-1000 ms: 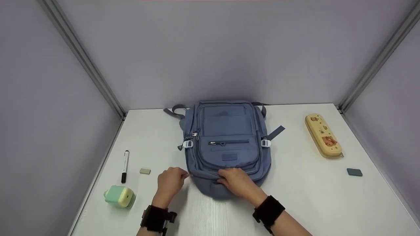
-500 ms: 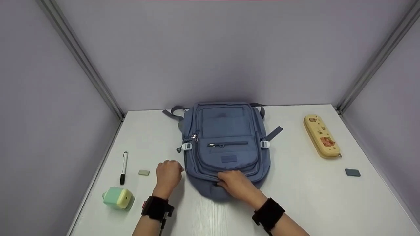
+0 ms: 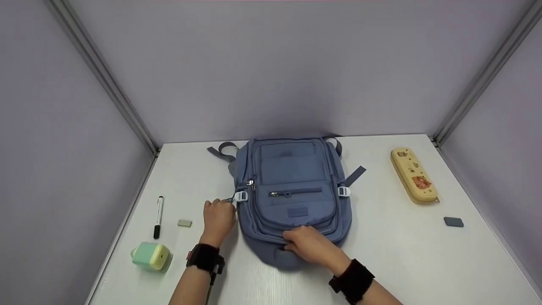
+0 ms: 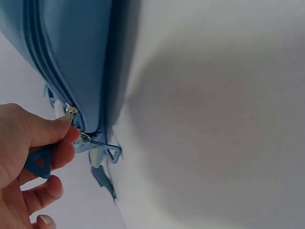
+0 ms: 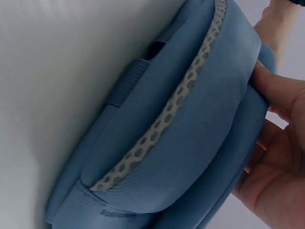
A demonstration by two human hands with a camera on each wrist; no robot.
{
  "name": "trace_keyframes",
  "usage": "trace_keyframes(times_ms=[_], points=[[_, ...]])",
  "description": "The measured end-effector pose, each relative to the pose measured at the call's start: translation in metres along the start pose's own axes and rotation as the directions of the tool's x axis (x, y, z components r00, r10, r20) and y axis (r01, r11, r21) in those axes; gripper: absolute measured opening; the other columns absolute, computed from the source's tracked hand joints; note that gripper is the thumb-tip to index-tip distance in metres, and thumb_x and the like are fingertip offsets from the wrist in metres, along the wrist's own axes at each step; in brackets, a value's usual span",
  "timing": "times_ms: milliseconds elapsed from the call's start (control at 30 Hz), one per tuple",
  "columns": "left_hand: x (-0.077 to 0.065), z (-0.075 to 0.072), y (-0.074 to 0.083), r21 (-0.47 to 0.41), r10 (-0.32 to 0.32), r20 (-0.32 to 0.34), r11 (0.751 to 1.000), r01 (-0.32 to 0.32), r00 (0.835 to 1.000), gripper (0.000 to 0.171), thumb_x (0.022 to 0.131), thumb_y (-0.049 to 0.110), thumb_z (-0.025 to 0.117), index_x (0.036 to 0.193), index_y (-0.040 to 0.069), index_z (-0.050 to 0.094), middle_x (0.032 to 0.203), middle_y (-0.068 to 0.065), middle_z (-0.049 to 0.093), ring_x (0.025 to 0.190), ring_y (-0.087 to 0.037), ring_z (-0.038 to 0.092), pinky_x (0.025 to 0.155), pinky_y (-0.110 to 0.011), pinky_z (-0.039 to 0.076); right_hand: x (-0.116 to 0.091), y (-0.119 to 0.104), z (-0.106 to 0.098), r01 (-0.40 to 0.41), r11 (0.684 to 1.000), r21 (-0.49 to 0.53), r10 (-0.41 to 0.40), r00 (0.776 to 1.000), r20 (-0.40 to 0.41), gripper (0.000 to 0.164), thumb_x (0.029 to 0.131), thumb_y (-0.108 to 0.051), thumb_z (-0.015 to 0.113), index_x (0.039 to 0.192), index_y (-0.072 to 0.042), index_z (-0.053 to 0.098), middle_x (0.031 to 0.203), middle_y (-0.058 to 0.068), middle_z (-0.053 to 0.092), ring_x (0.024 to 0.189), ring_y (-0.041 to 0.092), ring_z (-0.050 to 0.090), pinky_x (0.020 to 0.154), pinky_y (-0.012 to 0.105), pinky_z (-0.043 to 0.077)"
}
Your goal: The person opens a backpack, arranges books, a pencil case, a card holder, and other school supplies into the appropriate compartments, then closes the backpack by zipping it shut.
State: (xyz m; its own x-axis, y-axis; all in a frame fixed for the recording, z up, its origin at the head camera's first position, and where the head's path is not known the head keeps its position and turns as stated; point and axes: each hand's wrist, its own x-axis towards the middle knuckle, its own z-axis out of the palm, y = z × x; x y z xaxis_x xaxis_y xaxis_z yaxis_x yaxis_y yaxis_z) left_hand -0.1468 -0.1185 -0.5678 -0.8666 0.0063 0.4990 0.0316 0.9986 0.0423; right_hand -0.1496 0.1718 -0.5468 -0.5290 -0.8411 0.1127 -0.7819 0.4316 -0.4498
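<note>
A blue backpack (image 3: pixel 292 167) lies on its back on the white table, front pockets up. At its left side my left hand (image 3: pixel 219 220) pinches a zipper pull (image 4: pixel 40 162) between thumb and index finger; the pull's triangular tab hangs against the fingers. The slider (image 4: pixel 71 110) sits just past the thumb tip, close to the zip's far end. Another triangular zipper tab (image 4: pixel 114 153) dangles beside it. My right hand (image 3: pixel 311 245) grips the near edge of the backpack, thumb on top and fingers curled under the fabric in the right wrist view.
On the left lie a marker (image 3: pixel 158 217), a small beige eraser (image 3: pixel 184 223) and a green-and-yellow pencil sharpener (image 3: pixel 151 256). A yellow pencil case (image 3: pixel 414 176) and a dark flat block (image 3: pixel 453 222) lie on the right. Grey panels (image 3: pixel 271 63) enclose the table.
My left hand has moved away from me along the backpack's left side, up to the white buckle. The backpack has shifted slightly toward me, the right hand still gripping its near edge.
</note>
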Motion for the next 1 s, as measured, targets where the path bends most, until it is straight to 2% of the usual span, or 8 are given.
trace_keyframes(times_ms=[167, 433, 633, 867, 1000], points=[[0.01, 0.009, -0.005, 0.019, -0.041, 0.037, 0.999, 0.04, 0.998, 0.019, 0.074, 0.003, 0.071, 0.057, 0.007, 0.063, 0.06, -0.009, 0.06, 0.059, -0.031, 0.059, 0.058, -0.047, 0.041, -0.003, -0.001, 0.0, -0.002, 1.0, 0.009, 0.001, 0.999, 0.051, 0.021, 0.091, -0.017, 0.07, 0.078, -0.018, 0.055, 0.067, -0.013, 0.049, 0.061, 0.003, 0.052, 0.057, 0.026, 0.043], [0.021, 0.012, -0.005, 0.001, -0.07, 0.094, 0.998, 0.07, 0.993, 0.022, 0.076, 0.002, 0.069, 0.056, 0.008, 0.062, 0.057, -0.011, 0.06, 0.058, -0.032, 0.061, 0.058, -0.047, 0.044, -0.006, -0.002, 0.001, 0.006, 1.0, -0.01, -0.005, 0.999, 0.032, 0.02, 0.09, -0.017, 0.072, 0.078, -0.017, 0.056, 0.068, -0.013, 0.052, 0.061, 0.004, 0.053, 0.058, 0.028, 0.044], [0.023, 0.019, -0.005, 0.022, -0.073, 0.048, 0.997, 0.072, 0.996, 0.02, 0.077, -0.001, 0.066, 0.058, 0.006, 0.064, 0.057, -0.011, 0.06, 0.058, -0.032, 0.061, 0.058, -0.047, 0.044, -0.007, -0.002, 0.0, 0.01, 1.0, -0.011, -0.01, 1.0, 0.018, 0.02, 0.09, -0.017, 0.072, 0.078, -0.018, 0.056, 0.07, -0.012, 0.054, 0.064, 0.005, 0.056, 0.059, 0.028, 0.045], [0.027, 0.027, -0.006, 0.021, -0.057, -0.041, 0.998, 0.058, 0.997, 0.021, 0.074, -0.004, 0.066, 0.055, 0.005, 0.062, 0.055, -0.011, 0.058, 0.054, -0.032, 0.058, 0.055, -0.046, 0.042, -0.009, -0.003, 0.002, 0.015, 1.0, -0.016, -0.015, 1.0, 0.001, 0.02, 0.09, -0.017, 0.072, 0.078, -0.018, 0.057, 0.071, -0.012, 0.056, 0.066, 0.005, 0.057, 0.059, 0.027, 0.045], [0.031, 0.026, -0.005, 0.045, -0.091, -0.03, 0.995, 0.092, 0.995, 0.019, 0.078, -0.004, 0.063, 0.06, 0.002, 0.067, 0.061, -0.013, 0.061, 0.059, -0.033, 0.06, 0.056, -0.047, 0.043, -0.01, -0.004, 0.002, 0.018, 1.0, -0.02, -0.018, 1.0, -0.006, 0.019, 0.089, -0.017, 0.073, 0.079, -0.018, 0.056, 0.074, -0.011, 0.057, 0.068, 0.006, 0.059, 0.061, 0.028, 0.046]])
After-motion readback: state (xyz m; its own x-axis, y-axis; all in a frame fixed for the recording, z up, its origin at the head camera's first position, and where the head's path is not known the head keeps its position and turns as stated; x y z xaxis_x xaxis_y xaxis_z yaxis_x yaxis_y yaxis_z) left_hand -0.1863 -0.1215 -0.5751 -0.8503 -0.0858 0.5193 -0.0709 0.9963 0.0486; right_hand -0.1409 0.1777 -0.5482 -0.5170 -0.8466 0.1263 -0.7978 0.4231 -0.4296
